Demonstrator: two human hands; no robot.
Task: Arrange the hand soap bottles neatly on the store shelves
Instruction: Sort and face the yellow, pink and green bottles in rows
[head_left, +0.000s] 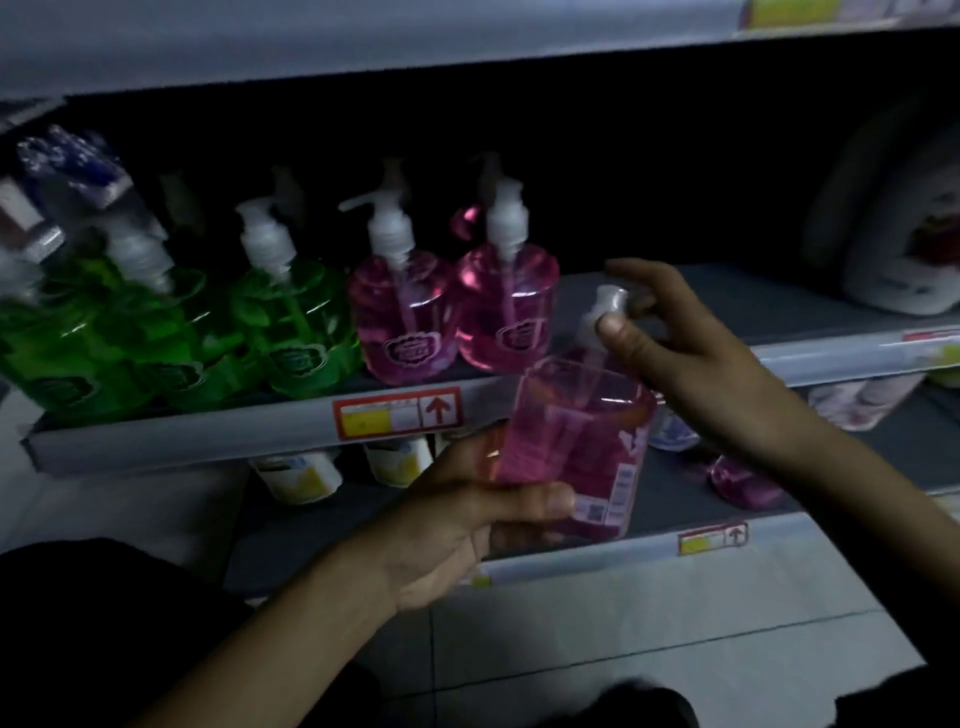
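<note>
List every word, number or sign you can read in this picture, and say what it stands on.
No words or numbers can be read.
Red upward arrow: upper shelf tag and lower shelf tag.
Emblems on shelved bottles: blurred.
Back label of held pink bottle: too small.

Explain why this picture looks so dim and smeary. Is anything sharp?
Head view: dim light, black background; the green clear plastic pump bottles at left smear with motion blur; the two pink clear plastic pump bottles beside them are sharpest, with glints; the held pink clear plastic bottle looks soft.
</note>
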